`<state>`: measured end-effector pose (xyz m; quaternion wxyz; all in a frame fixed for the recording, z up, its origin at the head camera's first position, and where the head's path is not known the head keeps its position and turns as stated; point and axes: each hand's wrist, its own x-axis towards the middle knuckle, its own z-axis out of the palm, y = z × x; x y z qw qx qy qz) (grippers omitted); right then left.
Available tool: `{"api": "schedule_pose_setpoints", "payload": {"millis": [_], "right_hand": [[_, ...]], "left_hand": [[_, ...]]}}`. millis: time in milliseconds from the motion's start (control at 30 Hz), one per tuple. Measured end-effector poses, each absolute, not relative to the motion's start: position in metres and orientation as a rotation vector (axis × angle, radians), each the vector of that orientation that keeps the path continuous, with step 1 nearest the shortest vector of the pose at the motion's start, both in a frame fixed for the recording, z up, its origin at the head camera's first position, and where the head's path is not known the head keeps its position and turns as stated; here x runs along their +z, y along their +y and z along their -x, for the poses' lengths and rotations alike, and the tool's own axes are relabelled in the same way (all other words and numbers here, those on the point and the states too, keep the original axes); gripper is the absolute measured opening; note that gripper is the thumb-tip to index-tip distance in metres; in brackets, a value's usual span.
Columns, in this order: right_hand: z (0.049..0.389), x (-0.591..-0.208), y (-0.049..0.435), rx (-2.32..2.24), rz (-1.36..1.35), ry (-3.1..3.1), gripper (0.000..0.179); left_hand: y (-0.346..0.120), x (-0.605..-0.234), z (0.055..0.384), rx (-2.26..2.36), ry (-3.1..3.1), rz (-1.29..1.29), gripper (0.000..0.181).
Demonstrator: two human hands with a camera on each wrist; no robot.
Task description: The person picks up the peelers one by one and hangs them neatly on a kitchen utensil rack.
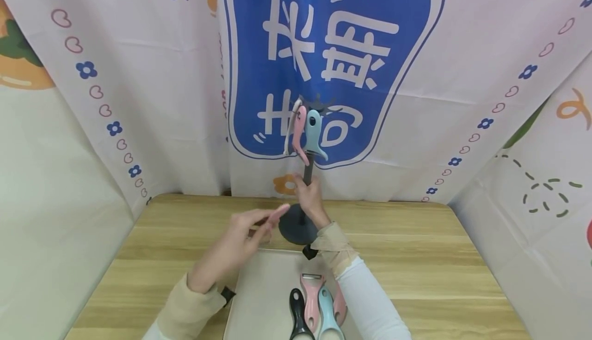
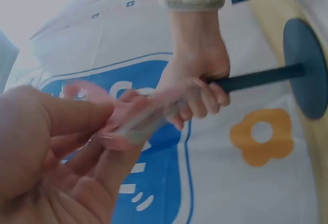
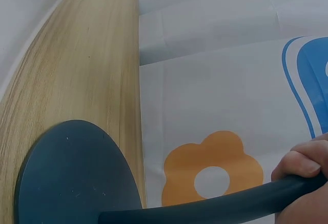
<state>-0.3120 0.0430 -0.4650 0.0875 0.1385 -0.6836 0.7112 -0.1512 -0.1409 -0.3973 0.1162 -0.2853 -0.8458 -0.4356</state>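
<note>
My left hand [image 1: 233, 245] pinches a pink peeler [image 1: 279, 212] between thumb and fingers, left of a dark stand. In the left wrist view this peeler is blurred. My right hand [image 1: 311, 199] grips the post [image 3: 225, 203] of the stand, its fingers wrapped round it above the round base [image 1: 292, 227]. From the hooks at the stand's top hang a pink peeler [image 1: 299, 133], a light blue peeler [image 1: 313, 132] and a whitish one [image 1: 290, 132], partly hidden behind the pink.
On the wooden table [image 1: 430, 268] in front of the stand lies a pale tray [image 1: 259, 294]. It holds a black peeler [image 1: 298, 312], a pink peeler [image 1: 312, 299], a light blue peeler [image 1: 327, 312] and another pink one, partly under my right sleeve. A printed curtain [image 1: 176, 98] hangs behind.
</note>
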Motion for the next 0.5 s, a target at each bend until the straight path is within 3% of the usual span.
{"api": "schedule_pose_setpoints", "payload": {"millis": [500], "right_hand": [[0.313, -0.464, 0.046, 2.125, -0.436, -2.050, 0.055]], "left_hand": [[-0.135, -0.350, 0.189, -1.390, -2.150, 0.417, 0.017]]}}
